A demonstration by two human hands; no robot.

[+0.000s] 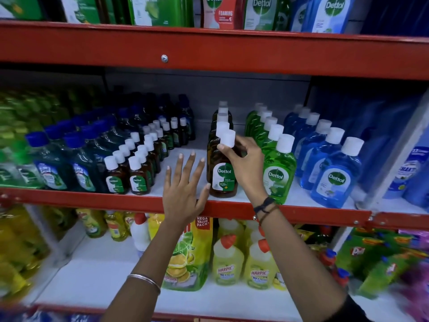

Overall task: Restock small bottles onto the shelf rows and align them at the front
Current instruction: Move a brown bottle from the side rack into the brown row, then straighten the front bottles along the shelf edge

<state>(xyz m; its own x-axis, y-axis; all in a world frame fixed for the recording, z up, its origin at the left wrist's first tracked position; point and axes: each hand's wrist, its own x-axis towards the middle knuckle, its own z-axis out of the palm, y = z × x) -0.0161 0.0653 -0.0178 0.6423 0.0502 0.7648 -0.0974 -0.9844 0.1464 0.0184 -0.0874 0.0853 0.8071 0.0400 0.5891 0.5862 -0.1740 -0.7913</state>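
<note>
Gripping the front brown bottle (222, 175) by its neck with our right hand (246, 168), we are standing it at the shelf edge (92, 201); our left hand (183, 191) is spreading open, empty, thumb touching it.

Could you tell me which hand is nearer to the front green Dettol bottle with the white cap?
Right. The right hand sits directly beside the green Dettol bottle, gripping the neighbouring brown Dettol bottle; the left hand lies beyond that brown one.

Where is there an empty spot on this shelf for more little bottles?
Bare white shelf lies between the small brown bottles and the big brown bottle, under the open left hand. Rightward, green bottles and blue bottles crowd together.
</note>
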